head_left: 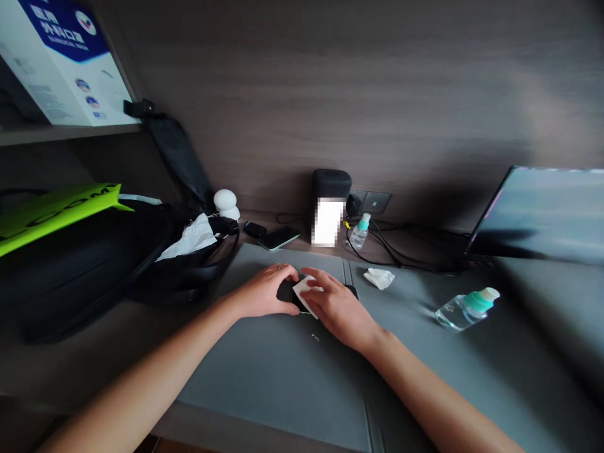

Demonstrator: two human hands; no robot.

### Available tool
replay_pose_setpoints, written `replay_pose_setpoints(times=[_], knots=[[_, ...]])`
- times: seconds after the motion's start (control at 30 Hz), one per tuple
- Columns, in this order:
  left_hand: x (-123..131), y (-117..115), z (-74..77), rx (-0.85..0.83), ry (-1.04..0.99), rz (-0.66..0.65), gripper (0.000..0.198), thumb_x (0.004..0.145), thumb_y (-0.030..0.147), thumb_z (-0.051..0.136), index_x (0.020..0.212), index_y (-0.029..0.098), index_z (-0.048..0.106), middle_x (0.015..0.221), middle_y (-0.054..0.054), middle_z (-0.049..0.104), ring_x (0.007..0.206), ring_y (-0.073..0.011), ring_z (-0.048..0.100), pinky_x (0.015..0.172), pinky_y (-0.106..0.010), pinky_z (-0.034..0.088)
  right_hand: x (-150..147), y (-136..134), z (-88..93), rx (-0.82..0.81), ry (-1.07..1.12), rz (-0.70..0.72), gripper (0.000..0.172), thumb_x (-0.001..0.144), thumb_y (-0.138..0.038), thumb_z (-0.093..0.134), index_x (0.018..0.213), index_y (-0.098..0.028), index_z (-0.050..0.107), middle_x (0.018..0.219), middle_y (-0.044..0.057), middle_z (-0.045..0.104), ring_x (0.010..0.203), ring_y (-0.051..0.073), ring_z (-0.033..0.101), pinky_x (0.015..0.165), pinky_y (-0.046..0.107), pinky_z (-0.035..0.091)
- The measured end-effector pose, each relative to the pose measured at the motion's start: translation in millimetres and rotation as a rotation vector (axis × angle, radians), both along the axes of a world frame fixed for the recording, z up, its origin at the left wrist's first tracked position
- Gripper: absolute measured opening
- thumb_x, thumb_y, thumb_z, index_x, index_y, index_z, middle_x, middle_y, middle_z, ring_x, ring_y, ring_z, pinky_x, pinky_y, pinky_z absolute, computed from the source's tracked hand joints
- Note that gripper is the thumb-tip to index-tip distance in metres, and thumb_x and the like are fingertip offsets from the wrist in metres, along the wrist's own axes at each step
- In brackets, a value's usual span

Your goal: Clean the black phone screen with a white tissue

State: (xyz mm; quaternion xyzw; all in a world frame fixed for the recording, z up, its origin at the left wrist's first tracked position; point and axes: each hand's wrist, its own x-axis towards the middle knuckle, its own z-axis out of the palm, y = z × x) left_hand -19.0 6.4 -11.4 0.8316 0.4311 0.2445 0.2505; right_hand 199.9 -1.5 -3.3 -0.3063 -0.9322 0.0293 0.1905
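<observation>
My left hand (264,292) grips the left end of a dark, flat phone (285,290) lying on the grey desk mat, thumb at its near edge and fingers at its far edge. My right hand (342,311) presses a white folded wipe (306,296) onto the phone's upper face. Much of the phone is hidden beneath the wipe and this hand, and its dark right end shows just past the knuckles. Small white scraps (315,337) lie on the mat on the near side of the phone.
A clear spray bottle (460,311) lies tipped on the right, near a crumpled tissue (379,277). Along the back are another phone (279,238), a black speaker (331,184), a small bottle (360,233) and cables. A black bag (85,270) is left; a laptop screen (542,214) is right.
</observation>
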Motion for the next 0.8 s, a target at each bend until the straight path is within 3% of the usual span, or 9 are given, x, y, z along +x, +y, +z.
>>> replay_pose_setpoints(times=[0.13,0.33,0.43,0.6,0.8], knots=[[1,-1,0.0,-0.013,0.001,0.009,0.049,0.066,0.026,0.082,0.107,0.026,0.054,0.113,-0.003,0.062,0.107,-0.0264,0.059,0.091,-0.038,0.046,-7,0,-3.4,-0.009,-0.028,0.036,0.019,0.098,-0.018,0.049,0.102,-0.02,0.068,0.111,0.008,0.065,0.104,0.018,0.063,0.111,0.046,0.037],[0,-2,-0.5,-0.027,0.014,0.008,0.051,0.068,0.027,0.081,0.11,0.026,0.053,0.114,-0.003,0.06,0.109,-0.026,0.057,0.095,-0.039,0.044,3,-2,2.2,-0.049,-0.084,0.007,0.02,0.098,-0.018,0.05,0.102,-0.022,0.069,0.105,0.005,0.066,0.101,0.018,0.062,0.112,0.05,0.031],[0,-2,-0.3,-0.022,0.019,-0.004,0.049,0.069,0.028,0.081,0.11,0.025,0.054,0.113,-0.004,0.06,0.11,-0.0266,0.057,0.095,-0.04,0.044,5,-2,3.6,-0.021,-0.095,-0.018,0.02,0.098,-0.018,0.05,0.098,-0.021,0.069,0.1,0.006,0.066,0.094,0.018,0.062,0.108,0.047,0.034],[0,-1,-0.6,0.016,0.017,-0.039,0.048,0.069,0.023,0.079,0.11,0.025,0.053,0.113,-0.004,0.06,0.11,-0.0265,0.057,0.095,-0.04,0.045,-5,-3,0.9,0.016,-0.084,0.04,0.021,0.099,-0.02,0.048,0.09,-0.018,0.067,0.096,0.008,0.063,0.089,0.019,0.058,0.089,0.035,0.044],[3,-2,1.3,0.055,0.035,-0.058,0.048,0.07,0.022,0.078,0.111,0.026,0.053,0.113,-0.004,0.06,0.112,-0.027,0.055,0.096,-0.04,0.045,-7,-5,1.0,-0.028,-0.037,0.032,0.02,0.099,-0.021,0.049,0.092,-0.018,0.068,0.098,0.008,0.063,0.094,0.019,0.059,0.09,0.035,0.043]])
